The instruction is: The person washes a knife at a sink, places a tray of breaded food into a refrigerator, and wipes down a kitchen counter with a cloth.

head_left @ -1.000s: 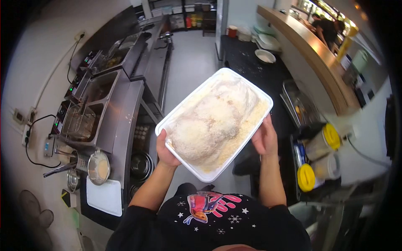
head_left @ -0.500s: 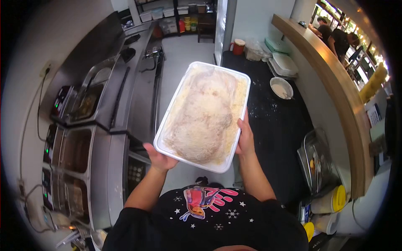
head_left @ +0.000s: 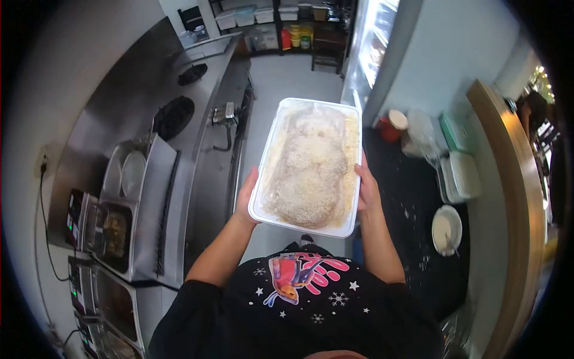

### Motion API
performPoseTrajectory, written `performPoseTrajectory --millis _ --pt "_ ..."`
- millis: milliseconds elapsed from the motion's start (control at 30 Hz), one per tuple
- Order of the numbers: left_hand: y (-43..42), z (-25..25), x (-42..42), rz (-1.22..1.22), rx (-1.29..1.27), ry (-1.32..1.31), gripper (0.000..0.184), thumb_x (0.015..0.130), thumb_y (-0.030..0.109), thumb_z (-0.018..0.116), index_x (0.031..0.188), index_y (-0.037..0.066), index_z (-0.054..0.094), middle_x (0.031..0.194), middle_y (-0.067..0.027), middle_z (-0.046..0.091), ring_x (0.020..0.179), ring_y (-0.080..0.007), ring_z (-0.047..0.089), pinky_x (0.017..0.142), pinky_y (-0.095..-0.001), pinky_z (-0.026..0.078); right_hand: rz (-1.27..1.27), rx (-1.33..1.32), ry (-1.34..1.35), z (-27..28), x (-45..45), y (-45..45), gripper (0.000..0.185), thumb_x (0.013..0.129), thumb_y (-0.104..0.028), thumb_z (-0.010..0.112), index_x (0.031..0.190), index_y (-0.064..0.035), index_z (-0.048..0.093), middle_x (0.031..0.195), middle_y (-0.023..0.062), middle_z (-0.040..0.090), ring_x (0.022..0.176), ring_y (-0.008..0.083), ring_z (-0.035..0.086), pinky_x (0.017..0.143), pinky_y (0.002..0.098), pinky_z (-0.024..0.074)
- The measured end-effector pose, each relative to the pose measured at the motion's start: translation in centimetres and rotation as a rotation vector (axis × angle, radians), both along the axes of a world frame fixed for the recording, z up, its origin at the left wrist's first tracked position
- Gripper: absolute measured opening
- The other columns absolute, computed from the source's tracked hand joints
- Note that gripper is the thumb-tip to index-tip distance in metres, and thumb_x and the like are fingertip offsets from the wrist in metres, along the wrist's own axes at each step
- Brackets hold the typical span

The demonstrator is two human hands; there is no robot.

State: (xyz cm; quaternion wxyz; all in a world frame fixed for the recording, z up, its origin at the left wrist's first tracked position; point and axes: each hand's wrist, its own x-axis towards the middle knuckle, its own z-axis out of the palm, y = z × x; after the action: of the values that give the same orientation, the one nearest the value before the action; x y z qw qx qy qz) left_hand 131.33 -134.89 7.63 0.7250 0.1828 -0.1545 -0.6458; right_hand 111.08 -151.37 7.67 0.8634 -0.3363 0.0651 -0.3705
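Both my hands carry a white rectangular tray (head_left: 257,206) in front of my chest, above the floor. Crumb-coated pieces of what looks like meat (head_left: 314,170) lie in it on a layer of pale crumbs. My left hand (head_left: 246,196) grips the tray's left edge, with its fingers partly hidden beneath. At the right edge my right hand (head_left: 368,186) is closed on the rim, thumb on top and the other fingers mostly out of sight. The tray tilts slightly toward me.
Fryers (head_left: 113,233) and a steel counter with black burners (head_left: 173,116) line the left. On the right, a dark worktop (head_left: 400,209) holds a bowl of white powder (head_left: 446,230), stacked containers (head_left: 460,173) and a red jug (head_left: 393,125). Shelves (head_left: 281,24) stand ahead, beyond a floor aisle (head_left: 287,75).
My view has moved forward along the aisle, so the bowl and fryers sit closer. The tray stays in both hands and is more level from side to side; my left fingers have closed in.
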Motion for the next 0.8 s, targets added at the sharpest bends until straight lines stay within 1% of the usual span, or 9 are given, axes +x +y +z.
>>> performPoseTrajectory --millis 67,167,267,300,367,533,567,667,800 --pt "-4.2 0.9 4.0 0.042 0.014 0.017 0.061 0.093 0.046 0.031 0.135 0.002 0.031 0.133 -0.0165 0.040 0.121 -0.0294 0.042 0.101 -0.0417 0.033 0.073 0.021 0.037 1.0 4.6 -5.1 0.060 0.086 -0.008 0.040 0.140 -0.0085 0.015 0.134 0.0148 0.036 0.121 0.0256 0.040 0.098 0.0391 0.0384" --pt "-10.8 1.5 10.5 0.102 0.005 0.081 0.060 0.093 0.045 0.031 0.135 0.002 0.031 0.133 -0.0164 0.040 0.120 -0.0299 0.042 0.101 -0.0420 0.033 0.153 0.005 0.048 2.0 12.4 -12.5 0.059 0.086 -0.010 0.040 0.140 -0.0083 0.016 0.134 0.0151 0.036 0.120 0.0250 0.041 0.097 0.0381 0.0390" --pt "-15.6 2.5 15.1 0.153 -0.037 0.109 0.060 0.093 0.045 0.031 0.135 0.002 0.030 0.133 -0.0165 0.040 0.120 -0.0303 0.043 0.101 -0.0420 0.033 0.225 -0.018 0.023 2.3 18.8 -18.0 0.065 0.084 -0.010 0.044 0.141 -0.0117 0.014 0.139 0.0151 0.030 0.123 0.0265 0.039 0.099 0.0395 0.0374" --pt "-17.9 2.7 17.2 0.162 -0.037 0.113 0.061 0.092 0.046 0.032 0.135 0.003 0.030 0.133 -0.0165 0.040 0.120 -0.0304 0.043 0.101 -0.0420 0.034 0.276 -0.009 -0.032 2.6 21.2 -20.0 0.064 0.084 -0.009 0.044 0.141 -0.0116 0.014 0.139 0.0155 0.030 0.122 0.0266 0.040 0.099 0.0396 0.0381" --pt "-22.3 2.2 21.2 0.163 -0.037 0.128 0.061 0.092 0.046 0.033 0.135 0.003 0.030 0.133 -0.0165 0.040 0.119 -0.0306 0.043 0.101 -0.0422 0.034 0.277 -0.041 0.025 2.7 25.3 -24.0 0.064 0.084 -0.010 0.043 0.141 -0.0096 0.014 0.138 0.0159 0.031 0.121 0.0260 0.041 0.098 0.0390 0.0385" --pt "-36.0 1.9 29.5 0.091 -0.045 0.192 0.059 0.091 0.043 0.035 0.134 0.004 0.032 0.132 -0.0159 0.042 0.119 -0.0305 0.044 0.100 -0.0422 0.034 0.165 -0.043 0.089 2.1 32.0 -36.7 0.065 0.082 -0.008 0.042 0.141 -0.0100 0.015 0.135 0.0160 0.036 0.119 0.0254 0.043 0.097 0.0374 0.0399" --pt "-38.9 2.4 31.1 0.047 -0.051 0.191 0.057 0.091 0.041 0.035 0.133 0.004 0.034 0.131 -0.0156 0.043 0.118 -0.0300 0.044 0.100 -0.0414 0.034 0.143 -0.051 0.125 2.4 32.8 -39.4 0.067 0.082 -0.012 0.048 0.140 -0.0116 0.016 0.136 0.0156 0.035 0.120 0.0279 0.042 0.098 0.0394 0.0388" --pt "-46.2 3.0 35.8 -0.097 -0.120 0.270 0.055 0.091 0.039 0.036 0.132 0.003 0.035 0.129 -0.0162 0.045 0.117 -0.0290 0.046 0.100 -0.0405 0.034 0.088 -0.105 0.180 4.6 36.1 -45.6 0.065 0.083 -0.015 0.049 0.140 -0.0109 0.017 0.136 0.0156 0.035 0.121 0.0282 0.041 0.098 0.0396 0.0384" --pt "-60.5 2.3 38.7 -0.120 -0.070 0.230 0.054 0.091 0.036 0.036 0.131 0.001 0.035 0.127 -0.0165 0.047 0.115 -0.0278 0.047 0.099 -0.0393 0.035 -0.011 -0.126 0.169 4.0 37.9 -57.9 0.060 0.089 -0.022 0.046 0.140 -0.0091 0.017 0.135 0.0147 0.036 0.121 0.0272 0.042 0.099 0.0389 0.0371"
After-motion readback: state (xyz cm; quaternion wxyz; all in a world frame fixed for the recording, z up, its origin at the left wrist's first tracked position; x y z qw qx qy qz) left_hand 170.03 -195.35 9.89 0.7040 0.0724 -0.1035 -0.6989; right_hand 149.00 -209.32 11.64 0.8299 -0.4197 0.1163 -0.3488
